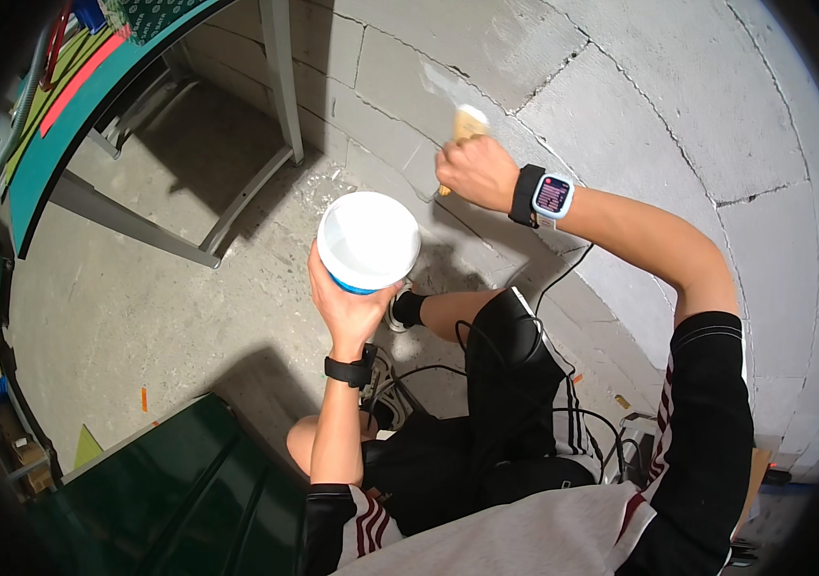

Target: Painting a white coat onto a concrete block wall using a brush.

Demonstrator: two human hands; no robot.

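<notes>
Block wall (621, 106): right hand (475, 171) brushing (left hand (347, 302) holds tub (368, 240))

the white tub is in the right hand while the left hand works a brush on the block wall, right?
Not quite: the hands are swapped. The head view shows the left hand holding the white tub from below, while the right hand presses the wooden-handled brush against the grey block wall.
</notes>
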